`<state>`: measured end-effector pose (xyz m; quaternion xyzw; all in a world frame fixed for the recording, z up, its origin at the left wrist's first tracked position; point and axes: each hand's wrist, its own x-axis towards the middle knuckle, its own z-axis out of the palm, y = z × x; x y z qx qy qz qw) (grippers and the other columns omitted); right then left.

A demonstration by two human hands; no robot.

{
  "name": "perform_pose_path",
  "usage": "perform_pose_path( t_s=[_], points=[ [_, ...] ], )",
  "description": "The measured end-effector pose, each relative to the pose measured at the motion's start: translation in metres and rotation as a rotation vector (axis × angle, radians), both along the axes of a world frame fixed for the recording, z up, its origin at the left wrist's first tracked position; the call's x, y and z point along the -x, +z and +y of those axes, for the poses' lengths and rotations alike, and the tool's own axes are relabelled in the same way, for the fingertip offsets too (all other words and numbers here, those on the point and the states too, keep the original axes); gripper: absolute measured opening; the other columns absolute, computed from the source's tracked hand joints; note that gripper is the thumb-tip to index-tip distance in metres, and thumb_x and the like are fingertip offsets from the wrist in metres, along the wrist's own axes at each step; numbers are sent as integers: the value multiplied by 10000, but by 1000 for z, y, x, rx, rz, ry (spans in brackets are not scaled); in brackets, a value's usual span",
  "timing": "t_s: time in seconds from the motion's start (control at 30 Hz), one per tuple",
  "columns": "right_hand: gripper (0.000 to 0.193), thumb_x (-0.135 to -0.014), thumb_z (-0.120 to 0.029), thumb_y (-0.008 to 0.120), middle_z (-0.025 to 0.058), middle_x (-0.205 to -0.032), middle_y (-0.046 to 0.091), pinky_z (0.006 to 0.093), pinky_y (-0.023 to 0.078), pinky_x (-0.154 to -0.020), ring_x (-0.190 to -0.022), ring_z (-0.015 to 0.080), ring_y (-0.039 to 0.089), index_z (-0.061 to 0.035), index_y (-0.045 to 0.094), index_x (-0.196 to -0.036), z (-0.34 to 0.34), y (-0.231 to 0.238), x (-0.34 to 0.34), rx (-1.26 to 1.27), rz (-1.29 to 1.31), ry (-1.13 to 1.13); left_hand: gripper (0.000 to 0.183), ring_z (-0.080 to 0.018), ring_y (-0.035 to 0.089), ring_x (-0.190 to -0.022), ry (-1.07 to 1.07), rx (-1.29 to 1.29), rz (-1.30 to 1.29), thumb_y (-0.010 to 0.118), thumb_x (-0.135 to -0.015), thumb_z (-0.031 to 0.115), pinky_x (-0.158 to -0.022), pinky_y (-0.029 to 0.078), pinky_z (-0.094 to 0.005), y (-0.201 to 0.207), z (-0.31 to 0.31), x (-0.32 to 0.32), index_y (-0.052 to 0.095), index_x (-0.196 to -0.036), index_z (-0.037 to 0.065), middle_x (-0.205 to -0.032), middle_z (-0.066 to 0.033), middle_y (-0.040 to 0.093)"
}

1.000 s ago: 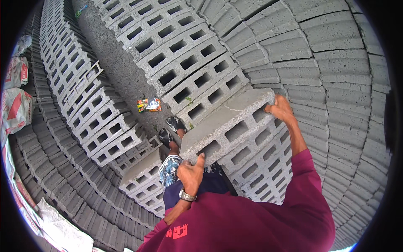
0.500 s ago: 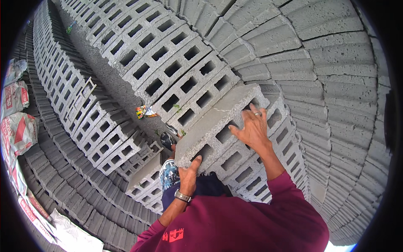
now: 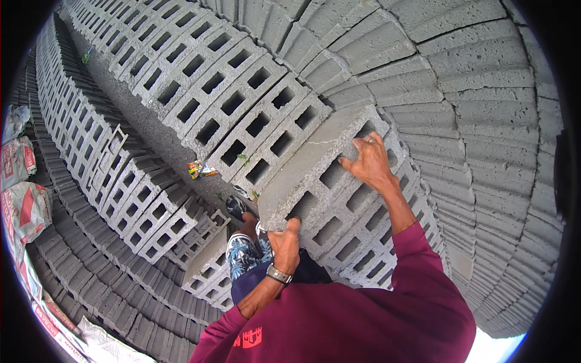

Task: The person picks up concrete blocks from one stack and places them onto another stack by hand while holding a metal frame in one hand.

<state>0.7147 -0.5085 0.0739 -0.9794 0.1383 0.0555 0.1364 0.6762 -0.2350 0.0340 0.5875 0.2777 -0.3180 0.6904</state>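
A grey hollow concrete block lies across the row in front of me, its smooth side up and its holes facing my body. A thin crack line runs over that smooth side. My left hand, with a metal-band watch on the wrist, grips the block's left end, the thumb at the nearest hole. At the far right end my right hand is hooked on the block, fingertips in the end hole and thumb at the middle one. The fingers under the left end are hidden.
Standing hollow blocks run in a long row beyond, with another row to the left across a narrow path. Stacked blocks rise on the right. Printed sacks lie far left. A colourful wrapper sits by my foot.
The block has shifted slightly up and right against the row, its hole side showing more. Both hands have moved with it, keeping their grip. The whole view has turned a little.
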Motion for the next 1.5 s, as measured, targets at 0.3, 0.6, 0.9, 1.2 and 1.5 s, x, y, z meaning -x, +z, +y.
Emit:
perform_pose_path(
  t_s=[0.3,0.6,0.9,1.2,1.5],
  points=[
    [411,-736,-287,801,250,-850,677,444,405,-1021,-817,387,648,66,656,-889,20,14,-26,117,115,75,503,-210,579,-988,-177,72,93,748,-847,264,-881,463,-342,-8,27,-16,567,-1169,-79,-1115,-135,625],
    [360,-887,-178,729,189,-1099,718,351,516,-886,-1018,248,689,45,669,-1162,237,70,-116,-543,-108,-265,432,-200,658,-1049,171,-377,-23,666,-980,246,-937,512,-316,-140,283,-3,603,-1260,-76,-1140,-163,697],
    [896,-763,-555,746,305,-1311,590,433,452,-1051,-1243,400,574,87,530,-1350,460,-281,-95,-571,649,47,878,-383,609,-1194,-10,-1356,6,789,-756,464,-1032,467,-408,-291,602,-26,503,-1320,-146,-1291,-307,603],
    [942,-677,-572,801,305,-1309,584,483,460,-1030,-1229,425,573,73,539,-1311,542,-343,-87,-522,806,-142,438,-205,669,-869,101,-827,159,757,-735,158,-825,512,-314,-320,652,-77,653,-1098,-66,-1024,-113,729],
    [512,-776,-308,746,321,-1072,683,513,521,-929,-1034,465,667,77,663,-1103,495,-353,-84,-447,676,-194,260,-195,522,-617,185,-1100,18,718,-677,167,-606,447,-374,-292,575,-35,590,-726,-54,-687,-75,635]
  ],
)
